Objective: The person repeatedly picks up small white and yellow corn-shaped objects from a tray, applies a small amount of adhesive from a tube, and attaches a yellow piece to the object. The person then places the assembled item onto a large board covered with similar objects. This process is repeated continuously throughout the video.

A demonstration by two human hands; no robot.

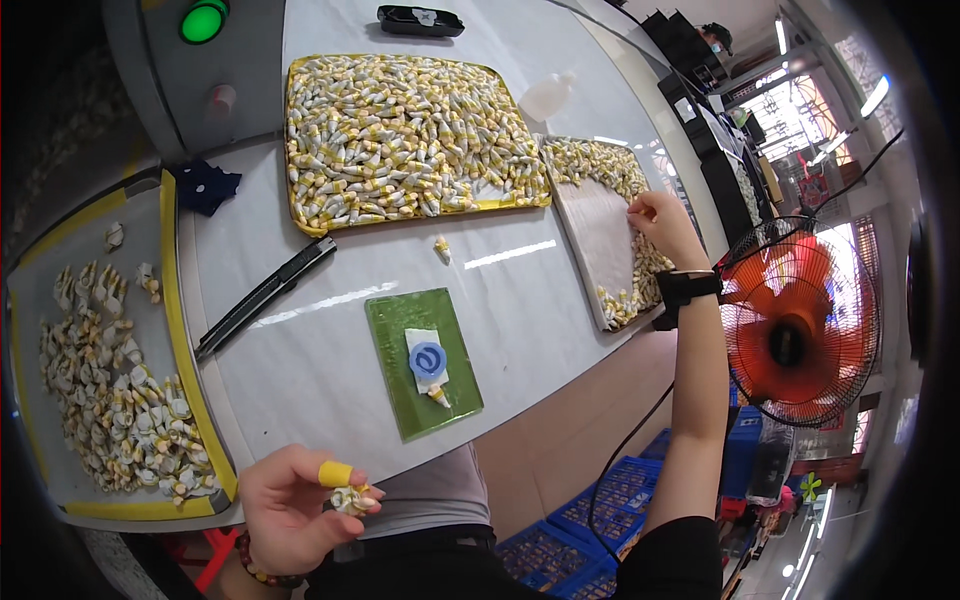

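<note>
While sorted pieces fill the trays:
Left hand (290, 505): small yellow-white piece (350, 498) is pinched in a closed grip, raised for inspection.
Right hand (665, 225): fingers curled loosely, nothing visibly held, reached into right tray (600, 240).
Tabletop (520, 290): green pad (425, 362) kept central.

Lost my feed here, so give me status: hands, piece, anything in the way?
Left hand pinching a small white-yellow piece. Right hand reaching into right tray, grip unclear. Nothing blocking either hand.

right fingers (640, 212) hidden among pieces (640, 262)
</note>
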